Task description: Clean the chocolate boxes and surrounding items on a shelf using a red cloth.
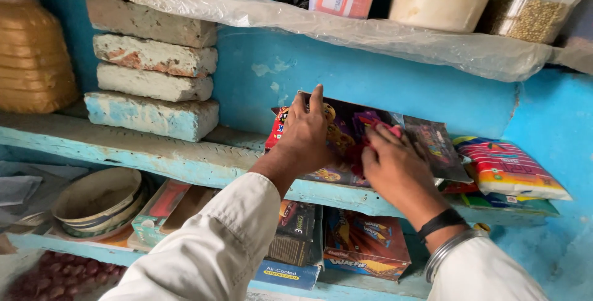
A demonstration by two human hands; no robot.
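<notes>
My left hand (pixel 304 133) rests flat on a stack of shiny, colourful snack packets (pixel 346 137) that lean against the blue wall on the middle shelf (pixel 154 153). My right hand (pixel 395 166) grips the same stack lower down, fingers curled over a red and purple packet. A dark foil packet (pixel 435 146) sticks out to the right of that hand. Both arms wear white sleeves, and the right wrist carries a black band and a metal bangle (pixel 448 245).
Stacked bricks (pixel 151 66) prop up the upper shelf at left. A striped pouch (pixel 509 168) lies to the right. Below sit boxes (pixel 364 239), a bowl (pixel 99 199) and red onions (pixel 55 273). Jars (pixel 531 4) stand above on plastic sheeting.
</notes>
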